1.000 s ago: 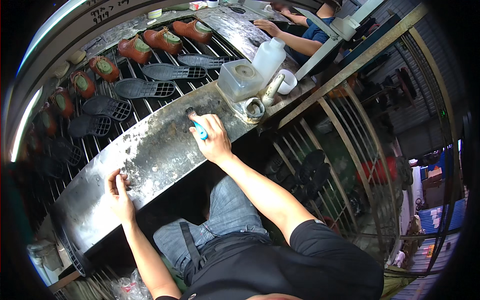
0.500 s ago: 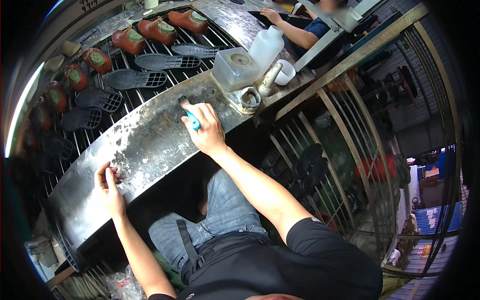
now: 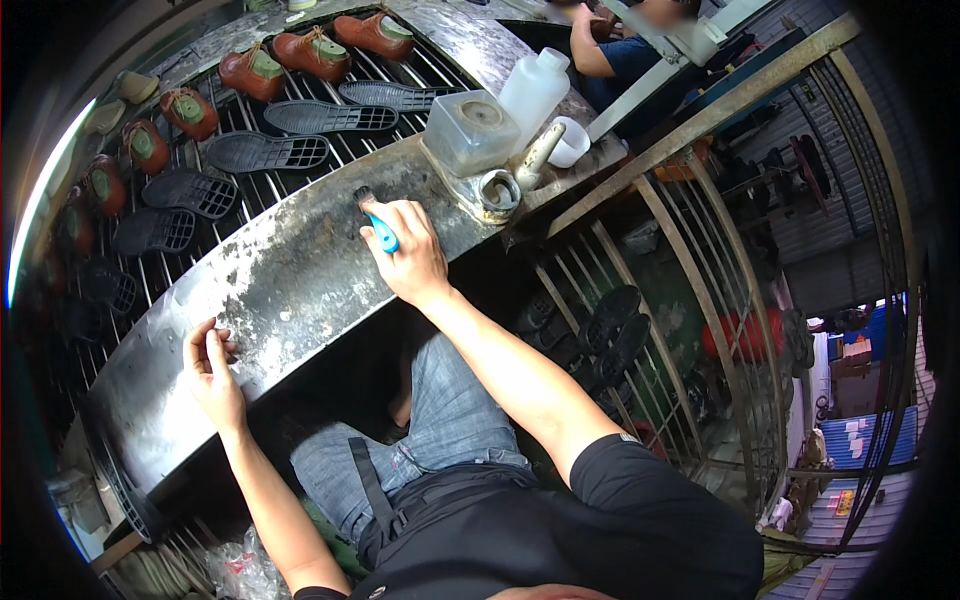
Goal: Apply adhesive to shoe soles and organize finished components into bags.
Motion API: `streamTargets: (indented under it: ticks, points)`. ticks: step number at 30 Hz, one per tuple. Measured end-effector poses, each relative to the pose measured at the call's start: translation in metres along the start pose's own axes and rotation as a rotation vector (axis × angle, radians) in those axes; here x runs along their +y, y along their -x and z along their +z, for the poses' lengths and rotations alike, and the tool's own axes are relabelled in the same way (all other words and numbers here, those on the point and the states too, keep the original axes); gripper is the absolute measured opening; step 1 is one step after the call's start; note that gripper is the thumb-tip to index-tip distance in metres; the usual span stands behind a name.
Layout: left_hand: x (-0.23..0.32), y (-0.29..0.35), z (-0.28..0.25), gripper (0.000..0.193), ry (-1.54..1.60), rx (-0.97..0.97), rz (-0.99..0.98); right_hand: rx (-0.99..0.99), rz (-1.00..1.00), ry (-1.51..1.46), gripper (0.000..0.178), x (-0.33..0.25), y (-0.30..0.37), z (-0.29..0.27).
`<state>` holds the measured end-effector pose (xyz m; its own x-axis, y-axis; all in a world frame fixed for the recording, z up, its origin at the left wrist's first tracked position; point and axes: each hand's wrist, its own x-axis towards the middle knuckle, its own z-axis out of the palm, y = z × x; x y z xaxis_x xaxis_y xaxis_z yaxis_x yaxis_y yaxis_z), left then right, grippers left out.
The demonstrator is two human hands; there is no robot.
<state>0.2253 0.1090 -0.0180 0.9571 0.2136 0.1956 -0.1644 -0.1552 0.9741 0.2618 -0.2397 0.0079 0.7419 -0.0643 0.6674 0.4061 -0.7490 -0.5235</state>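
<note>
My right hand [image 3: 408, 255] is closed around a small brush with a blue handle [image 3: 382, 236]. The dark bristles point away from me and rest on or just over the stained metal ledge [image 3: 290, 265]. Over the ledge's left part, my left hand [image 3: 213, 375] hangs with loosely bent fingers apart, and no object shows in it. Beyond the ledge, black shoe soles [image 3: 268, 152] lie on a rack of metal rods, with brown lace-up shoes [image 3: 252, 74] behind them. Right of the brush stands a small round pot [image 3: 497, 193] with a crusted rim.
A clear square container [image 3: 470, 133], a white plastic bottle [image 3: 535, 95] and a white cup [image 3: 569, 145] stand at the ledge's right end. A rusty metal rack [image 3: 690, 270] holding dark soles rises at my right. Another person [image 3: 610, 50] sits at the far right.
The other person's arm has drawn back from the bench top. My right hand and the brush have stayed nearly in place; the whole view has shifted slightly.
</note>
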Motion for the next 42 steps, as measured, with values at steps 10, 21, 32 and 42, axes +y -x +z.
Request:
streamTargets:
  ticks: [10,21,32,42]
  points:
    - [0.002,-0.001,0.0,0.022,0.014,-0.009,-0.054,0.008,-0.018,-0.017,0.034,-0.004,-0.003,-0.004]
    - [-0.004,-0.004,-0.002,0.023,-0.007,-0.016,-0.009,0.025,-0.031,-0.023,0.033,-0.003,-0.004,-0.004]
    - [0.0,-0.002,0.001,0.022,-0.01,0.007,0.005,0.014,-0.016,-0.017,0.034,-0.001,-0.002,-0.005]
    - [0.004,0.0,0.0,0.025,-0.02,-0.015,-0.021,0.023,-0.004,-0.036,0.033,-0.004,-0.003,-0.006]
